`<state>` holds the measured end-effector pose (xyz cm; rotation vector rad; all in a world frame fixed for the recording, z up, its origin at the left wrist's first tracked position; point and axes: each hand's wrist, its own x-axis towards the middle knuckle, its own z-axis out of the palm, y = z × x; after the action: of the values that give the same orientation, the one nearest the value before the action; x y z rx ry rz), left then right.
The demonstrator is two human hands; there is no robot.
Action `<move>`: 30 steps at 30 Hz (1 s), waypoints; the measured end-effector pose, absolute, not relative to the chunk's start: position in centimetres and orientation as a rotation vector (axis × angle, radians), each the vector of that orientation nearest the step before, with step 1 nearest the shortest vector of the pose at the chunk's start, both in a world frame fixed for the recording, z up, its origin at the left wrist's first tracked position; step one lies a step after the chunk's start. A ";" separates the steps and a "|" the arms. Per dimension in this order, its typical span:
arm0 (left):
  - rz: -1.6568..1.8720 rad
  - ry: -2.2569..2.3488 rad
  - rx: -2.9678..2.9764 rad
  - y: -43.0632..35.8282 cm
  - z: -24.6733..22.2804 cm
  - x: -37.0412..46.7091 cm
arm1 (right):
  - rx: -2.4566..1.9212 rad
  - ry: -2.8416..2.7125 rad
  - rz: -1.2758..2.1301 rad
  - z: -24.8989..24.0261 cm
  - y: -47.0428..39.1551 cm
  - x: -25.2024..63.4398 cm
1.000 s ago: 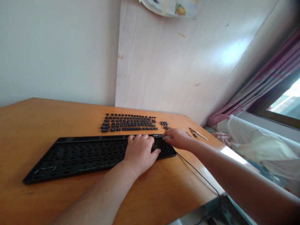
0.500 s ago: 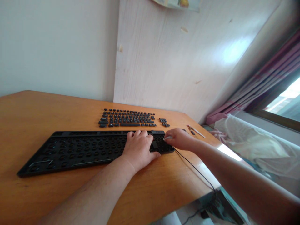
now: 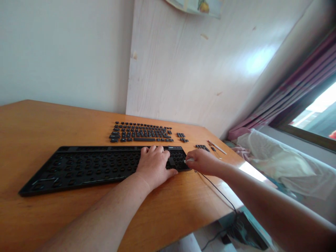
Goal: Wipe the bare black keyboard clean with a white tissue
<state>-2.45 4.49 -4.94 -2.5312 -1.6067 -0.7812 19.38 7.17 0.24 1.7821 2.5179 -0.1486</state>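
The left hand [image 3: 154, 164] lies spread over the black computer keyboard [image 3: 99, 164] — the right hand [image 3: 201, 161], I see, pinches a small white object [image 3: 189, 160].

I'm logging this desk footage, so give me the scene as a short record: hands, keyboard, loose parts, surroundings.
Left hand: spread over the black keyboard, right of its middle
Right hand: pinching a small white object at the keyboard's right end; exact type unclear
Keyboard: on a wooden table, key sockets exposed
Loose keycaps: in rows and small groups behind the keyboard
Cable: running towards the table's near right edge
Pen-like stick: lying beyond the right hand
Window side: pink curtain
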 end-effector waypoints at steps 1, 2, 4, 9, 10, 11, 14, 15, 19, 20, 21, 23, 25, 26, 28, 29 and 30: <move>-0.782 -1.604 -2.529 4.5 -5.0 -2.5 | 1.776 2.515 -0.133 0.2 7.0 19.3; -0.783 -1.603 -2.527 4.5 -5.0 -2.5 | 1.772 2.514 -0.112 0.2 6.9 19.3; -0.782 -1.603 -2.529 4.5 -5.0 -2.5 | 1.774 2.506 -0.074 0.2 6.5 19.2; -0.786 -1.610 -2.547 4.5 -5.0 -2.5 | 1.793 2.486 -0.096 0.4 5.7 19.4; -0.786 -1.612 -2.547 4.5 -4.9 -2.5 | 1.795 2.489 -0.110 0.4 5.6 19.6; -0.784 -1.615 -2.547 4.5 -4.9 -2.5 | 1.798 2.491 -0.134 0.5 5.6 19.7; -0.775 -1.619 -2.547 4.5 -4.9 -2.5 | 1.831 2.517 -0.296 0.8 6.1 19.9; -0.771 -1.618 -2.547 4.5 -4.8 -2.5 | 1.850 2.536 -0.370 0.9 6.4 19.9; -0.754 -1.628 -2.542 4.4 -4.6 -2.5 | 2.008 2.599 -0.664 0.9 7.8 19.2; -0.752 -1.629 -2.543 4.3 -4.6 -2.5 | 2.063 2.588 -0.731 0.8 8.2 18.9; -0.752 -1.628 -2.545 4.2 -4.5 -2.5 | 2.113 2.566 -0.786 0.6 8.6 18.5; -0.756 -1.619 -2.549 4.2 -4.4 -2.6 | 2.179 2.522 -0.847 0.3 9.4 17.9; -0.756 -1.620 -2.548 4.1 -4.3 -2.6 | 2.205 2.498 -0.853 -0.2 10.3 17.3; -0.756 -1.627 -2.546 4.1 -4.3 -2.6 | 2.215 2.489 -0.845 -0.4 10.8 17.1; -0.754 -1.645 -2.541 4.1 -4.3 -2.5 | 2.225 2.466 -0.798 -0.9 11.8 16.7; -0.753 -1.651 -2.541 4.1 -4.3 -2.5 | 2.224 2.457 -0.760 -1.1 12.2 16.6; -0.753 -1.654 -2.544 4.1 -4.3 -2.5 | 2.218 2.451 -0.719 -1.3 12.7 16.5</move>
<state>-2.47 4.08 -4.32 -2.5436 -1.6537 -0.7530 16.49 12.65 -1.25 2.2185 2.4512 -0.7193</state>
